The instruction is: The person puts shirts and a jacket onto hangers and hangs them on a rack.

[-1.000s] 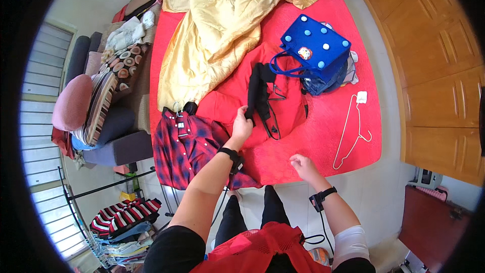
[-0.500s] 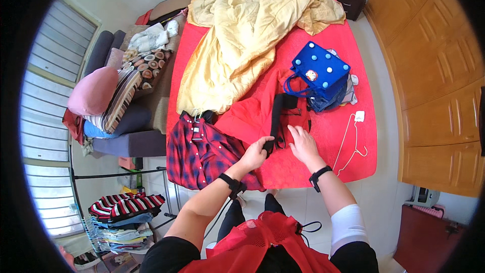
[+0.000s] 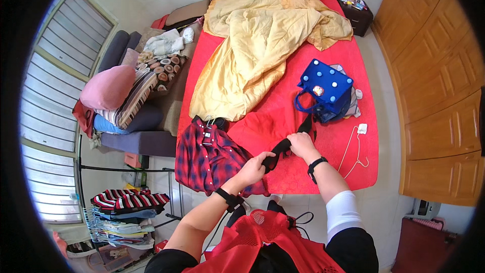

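Observation:
A red garment with a black band [image 3: 268,127] lies on the near part of the red-covered bed, partly under a blue bag. Its black edge runs between my hands, bunched and slightly raised. My left hand [image 3: 253,169] pinches the lower end of that band. Up and to the right, my right hand [image 3: 303,146] is closed round it too. Left of the red garment, a red and navy plaid shirt [image 3: 204,154] is spread out with a hanger at its collar. The blue bag [image 3: 327,87] has pale dots and sits on folded clothes.
A white wire hanger [image 3: 357,156] lies at the bed's right. A crumpled yellow quilt [image 3: 257,45] covers the far part. On the left are a sofa with a pink cushion [image 3: 108,87] and a rack [image 3: 126,169] with hung clothes. Wooden wardrobes [image 3: 434,76] line the right.
My right hand, open beside the black band before, has closed on it. The band now stretches slantwise between both hands. The whole view has shifted a little, showing more of the headboard.

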A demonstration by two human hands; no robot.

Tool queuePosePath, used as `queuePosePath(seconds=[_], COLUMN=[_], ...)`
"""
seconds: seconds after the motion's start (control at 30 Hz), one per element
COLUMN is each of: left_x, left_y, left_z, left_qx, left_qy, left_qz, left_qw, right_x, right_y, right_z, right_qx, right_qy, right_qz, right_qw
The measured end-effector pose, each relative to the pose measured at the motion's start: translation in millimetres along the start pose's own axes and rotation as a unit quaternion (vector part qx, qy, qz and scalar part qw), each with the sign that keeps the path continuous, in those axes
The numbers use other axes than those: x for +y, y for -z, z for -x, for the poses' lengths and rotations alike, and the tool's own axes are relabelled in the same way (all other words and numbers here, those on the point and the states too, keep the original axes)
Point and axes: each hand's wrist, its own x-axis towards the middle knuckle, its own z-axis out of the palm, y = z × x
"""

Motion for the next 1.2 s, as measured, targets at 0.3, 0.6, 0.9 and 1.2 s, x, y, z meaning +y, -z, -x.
queuePosePath(seconds=[0.3,0.6,0.9,1.2], left_x=[-11.7,53.3,105.1,114.4], left_y=[19.2,29.5,-5.2,-11.2], left_z=[8.7,22.9,35.4,40.7], left_qx=[0.118,0.160,0.239,0.204], left_qy=[-0.072,-0.113,-0.154,-0.211], left_qz=[-0.099,-0.206,-0.365,-0.242], left_qw=[0.985,0.959,0.886,0.925], right_x=[-41.7,-90.3,-141.0,-150.9], right_y=[71.0,159.6,217.3,213.7], right_z=[33.2,32.1,57.4,110.9], right_qx=[-0.037,0.019,0.053,0.098], right_qy=[-0.085,-0.060,-0.047,-0.076], right_qz=[-0.071,-0.106,-0.103,-0.088], right_qw=[0.993,0.992,0.992,0.988])
